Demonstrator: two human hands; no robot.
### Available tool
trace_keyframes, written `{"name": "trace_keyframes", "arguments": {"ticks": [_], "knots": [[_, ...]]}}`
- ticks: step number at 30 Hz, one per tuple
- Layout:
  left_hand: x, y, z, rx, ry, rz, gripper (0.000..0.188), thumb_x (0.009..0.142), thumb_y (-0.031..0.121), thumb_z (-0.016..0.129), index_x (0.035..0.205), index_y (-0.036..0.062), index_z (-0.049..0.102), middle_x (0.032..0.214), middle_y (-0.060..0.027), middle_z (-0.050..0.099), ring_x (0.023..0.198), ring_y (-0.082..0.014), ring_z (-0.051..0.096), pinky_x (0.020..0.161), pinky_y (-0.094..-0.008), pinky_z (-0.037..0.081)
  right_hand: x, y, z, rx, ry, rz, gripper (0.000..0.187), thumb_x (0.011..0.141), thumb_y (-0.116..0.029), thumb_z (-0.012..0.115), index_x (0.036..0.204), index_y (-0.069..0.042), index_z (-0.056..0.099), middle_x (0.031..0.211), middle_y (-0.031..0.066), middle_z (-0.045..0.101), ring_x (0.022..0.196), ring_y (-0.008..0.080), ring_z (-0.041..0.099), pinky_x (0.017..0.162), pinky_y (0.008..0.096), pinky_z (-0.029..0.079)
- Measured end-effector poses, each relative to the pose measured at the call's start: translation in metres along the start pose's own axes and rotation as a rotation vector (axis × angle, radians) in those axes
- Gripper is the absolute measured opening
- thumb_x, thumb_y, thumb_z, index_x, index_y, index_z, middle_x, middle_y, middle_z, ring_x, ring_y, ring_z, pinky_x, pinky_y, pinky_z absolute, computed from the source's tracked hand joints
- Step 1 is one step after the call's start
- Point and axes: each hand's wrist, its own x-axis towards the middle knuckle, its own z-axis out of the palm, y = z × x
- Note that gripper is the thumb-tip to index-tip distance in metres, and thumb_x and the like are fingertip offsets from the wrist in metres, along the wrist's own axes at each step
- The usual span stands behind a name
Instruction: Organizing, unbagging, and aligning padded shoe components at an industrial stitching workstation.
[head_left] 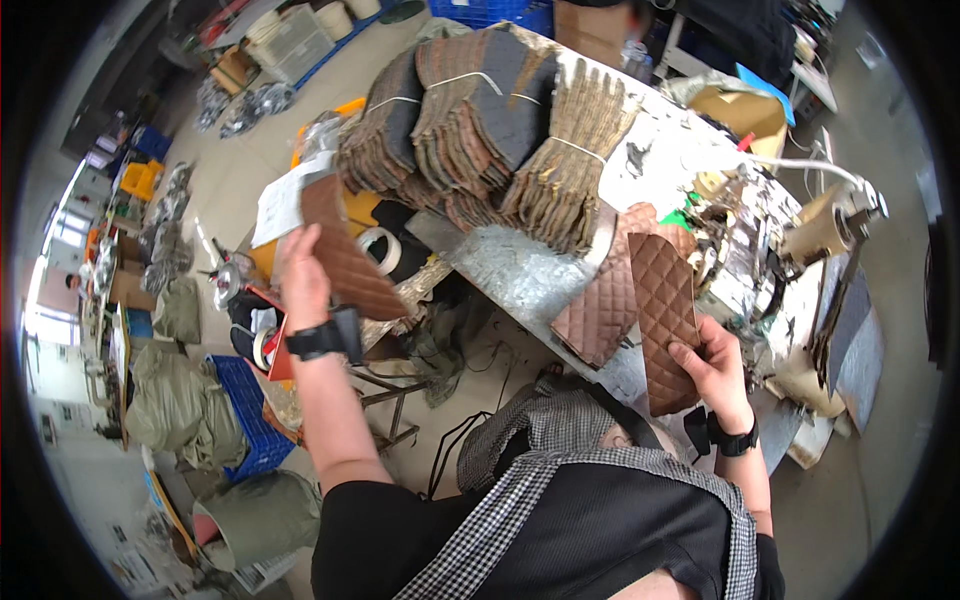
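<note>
My left hand (304,278) is at the left, with its fingers along the edge of a brown quilted leather-like panel (350,255). The panel stands tilted beside the palm, and the thumb is hidden. On the right, my right hand (718,365) pinches a second brown quilted panel (662,300) by its lower right edge, thumb on top. Just left of that panel, more quilted pieces (600,318) lie overlapping on the metal-topped worktable (520,275).
Tied bundles of layered cut pieces (470,110) and a narrower tied bundle (572,155) are stacked at the table's far side. A machine (745,240) with a thread cone (820,235) stands at the right. Rolls of tape (380,248) lie near my left hand. A blue crate (245,415) sits lower left.
</note>
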Motion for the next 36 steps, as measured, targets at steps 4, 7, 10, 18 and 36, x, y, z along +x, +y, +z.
{"name": "trace_keyframes", "arguments": {"ticks": [4, 7, 10, 18, 36], "knots": [[0.023, 0.011, -0.012, 1.152, -0.045, 0.118, 0.062, 0.084, 0.028, 0.071, 0.125, -0.0108, 0.047, 0.122, -0.019, 0.056, 0.111, -0.0247, 0.054, 0.096, -0.0352, 0.042, 0.002, -0.003, -0.012, 0.043, -0.026, 0.011, 0.026, 0.089, -0.002, 0.059, 0.115, 0.002, 0.057, 0.101, 0.0013, 0.064, 0.09, 0.0056, 0.055, 0.079, 0.0228, 0.046], [-0.037, 0.023, 0.042, 0.713, -0.549, 0.163, 0.035, 0.088, 0.022, 0.067, 0.114, 0.0001, 0.058, 0.106, -0.011, 0.065, 0.102, -0.0165, 0.061, 0.09, -0.0289, 0.047, 0.001, -0.008, -0.017, 0.096, -0.047, 0.02, 0.03, 0.091, -0.004, 0.059, 0.12, 0.003, 0.055, 0.103, 0.001, 0.063, 0.092, 0.0063, 0.056, 0.083, 0.0238, 0.045], [-0.131, 0.029, 0.12, 0.264, -1.189, -0.098, 0.031, 0.092, 0.013, 0.058, 0.121, 0.0003, 0.056, 0.104, -0.0072, 0.065, 0.096, -0.0146, 0.062, 0.087, -0.0279, 0.049, -0.005, -0.012, -0.019, 0.146, -0.105, -0.04, 0.032, 0.093, -0.006, 0.058, 0.123, 0.003, 0.055, 0.106, 0.0012, 0.062, 0.095, 0.007, 0.056, 0.087, 0.0244, 0.044], [-0.259, 0.035, 0.26, -0.231, -1.475, -0.479, 0.024, 0.088, 0.014, 0.067, 0.107, -0.001, 0.063, 0.094, -0.0018, 0.067, 0.082, -0.0074, 0.062, 0.07, -0.0227, 0.052, -0.041, -0.018, -0.056, 0.233, 0.023, -0.049, 0.035, 0.097, -0.013, 0.052, 0.13, -0.001, 0.05, 0.095, -0.0022, 0.062, 0.084, 0.0039, 0.052, 0.08, 0.0216, 0.044], [-0.299, -0.011, 0.335, 0.127, -1.379, -0.194, 0.021, 0.089, 0.004, 0.062, 0.107, -0.0061, 0.058, 0.084, -0.0085, 0.064, 0.068, -0.0134, 0.064, 0.06, -0.0245, 0.055, -0.025, 0.068, -0.108, 0.196, 0.316, -0.457, 0.025, 0.086, -0.021, 0.062, 0.097, 0.001, 0.068, 0.112, 0.0139, 0.065, 0.105, 0.0213, 0.06, 0.095, 0.0337, 0.045]]}}
